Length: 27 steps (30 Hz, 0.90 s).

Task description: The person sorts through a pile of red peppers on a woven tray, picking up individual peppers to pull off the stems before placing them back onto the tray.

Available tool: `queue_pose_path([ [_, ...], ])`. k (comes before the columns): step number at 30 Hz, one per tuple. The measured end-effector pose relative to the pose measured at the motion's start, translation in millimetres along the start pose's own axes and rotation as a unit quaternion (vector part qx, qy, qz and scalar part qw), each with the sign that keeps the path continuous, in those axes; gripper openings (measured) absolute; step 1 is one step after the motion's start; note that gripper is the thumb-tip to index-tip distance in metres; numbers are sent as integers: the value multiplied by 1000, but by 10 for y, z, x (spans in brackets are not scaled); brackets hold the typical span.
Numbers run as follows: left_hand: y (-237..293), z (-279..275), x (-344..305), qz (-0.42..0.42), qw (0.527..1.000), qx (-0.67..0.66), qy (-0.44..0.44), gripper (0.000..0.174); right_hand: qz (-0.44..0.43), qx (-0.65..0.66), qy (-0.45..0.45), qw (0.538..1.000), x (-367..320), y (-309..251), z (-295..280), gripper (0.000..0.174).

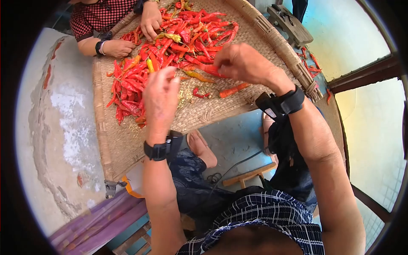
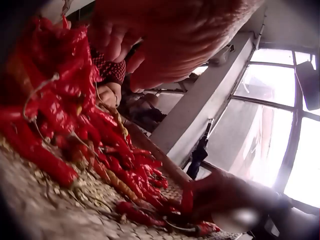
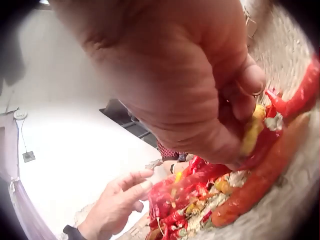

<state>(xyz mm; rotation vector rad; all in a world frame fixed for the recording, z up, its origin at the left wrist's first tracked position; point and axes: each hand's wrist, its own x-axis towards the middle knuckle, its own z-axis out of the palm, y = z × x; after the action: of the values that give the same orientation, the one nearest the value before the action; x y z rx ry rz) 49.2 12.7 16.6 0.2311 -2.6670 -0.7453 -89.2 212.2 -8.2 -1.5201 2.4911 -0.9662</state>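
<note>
A heap of red chili peppers [image 1: 170, 55] lies on a woven tray [image 1: 191, 117]. Over its near right side, my right hand [image 1: 248, 63] pinches a red chili pepper [image 1: 215, 70] between thumb and fingers. In the left wrist view that pepper [image 2: 187, 200] sticks up at the fingertips. My left hand [image 1: 160, 100] hovers at the heap's near left edge, fingers loosely bent with nothing held. The right wrist view shows this left hand [image 3: 112, 205] with its fingers apart. An orange-red pepper [image 1: 233, 90] and a short red one [image 1: 200, 93] lie nearer me.
Across the tray, another person's hands [image 1: 151, 20] work in the heap. Loose seeds [image 1: 185, 95] lie on the weave. A wooden stool [image 1: 291, 25] and fallen peppers [image 1: 312, 63] are beyond the right rim. A cracked wall [image 1: 63, 119] stands at the left.
</note>
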Motion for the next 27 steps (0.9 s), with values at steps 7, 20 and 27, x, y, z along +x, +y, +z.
queue_pose_path([
  [7,341,347,112,-76,940,-331,-10,30,22,226,84,970,57,-141,-25,14],
  [20,137,42,180,-114,938,-311,98,16,35,-23,12,999,-11,-38,71,13],
  [27,-111,-190,75,28,950,264,161,32,83,-147,-52,984,9,-136,154,19],
])
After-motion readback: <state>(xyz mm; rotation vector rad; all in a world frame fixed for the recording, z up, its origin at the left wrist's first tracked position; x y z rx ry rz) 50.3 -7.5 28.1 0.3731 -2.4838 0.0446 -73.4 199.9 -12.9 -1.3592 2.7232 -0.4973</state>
